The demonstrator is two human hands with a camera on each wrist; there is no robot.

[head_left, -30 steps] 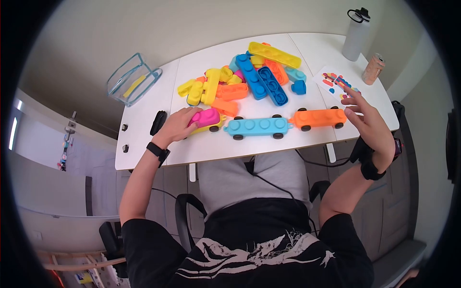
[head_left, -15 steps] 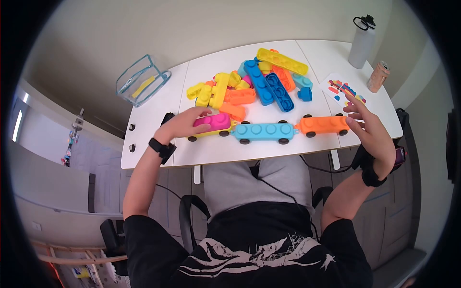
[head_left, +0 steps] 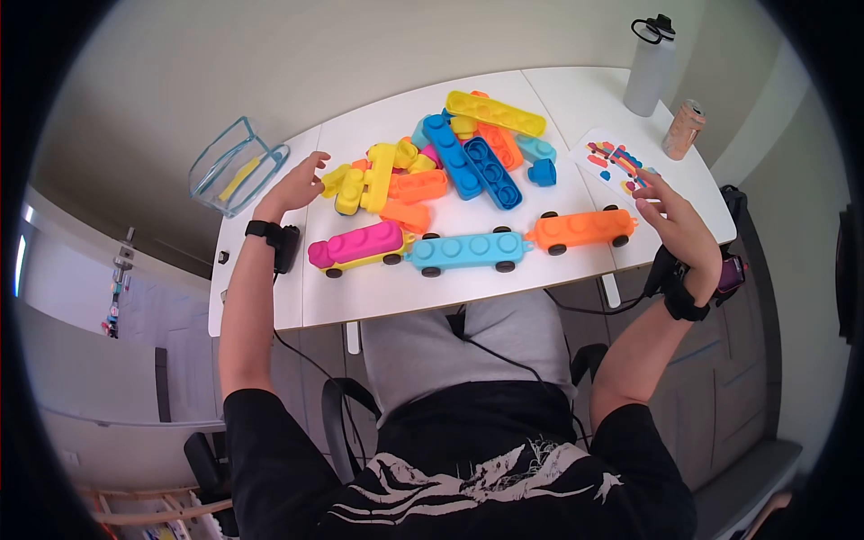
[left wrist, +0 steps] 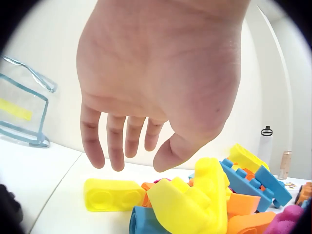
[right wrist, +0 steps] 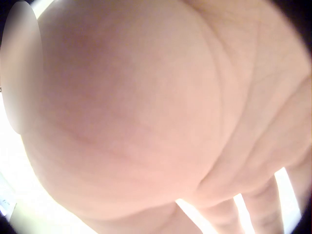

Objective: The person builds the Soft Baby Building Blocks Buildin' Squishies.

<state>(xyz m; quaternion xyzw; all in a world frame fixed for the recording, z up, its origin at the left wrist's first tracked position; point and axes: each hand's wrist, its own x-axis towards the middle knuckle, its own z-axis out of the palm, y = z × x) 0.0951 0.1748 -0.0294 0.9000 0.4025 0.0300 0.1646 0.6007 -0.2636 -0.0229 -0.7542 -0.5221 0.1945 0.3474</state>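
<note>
My left hand [head_left: 292, 189] hangs in the air at the left of the block pile, fingers loosely spread and holding nothing; in the left wrist view the hand [left wrist: 156, 83] is above a yellow block [left wrist: 114, 195]. Along the front of the table stands a row of wheeled cars: a yellow one topped by pink blocks [head_left: 360, 244], a light blue car [head_left: 470, 251] and an orange car [head_left: 585, 229]. Just right of the orange car is my right hand [head_left: 679, 225], relaxed and empty, near the printed sheet [head_left: 594, 166]. Its palm [right wrist: 146, 107] fills the right wrist view.
Behind the cars lies a pile of blocks, with long blue [head_left: 453, 155] and yellow [head_left: 495, 112] pieces. A clear case [head_left: 236, 171] stands at the back left. A bottle [head_left: 650, 79] and a can [head_left: 684, 130] stand at the back right of the white table [head_left: 360, 301].
My left hand has let go of the pink blocks and moved back and left, towards the clear case. My right hand stays beside the orange car.
</note>
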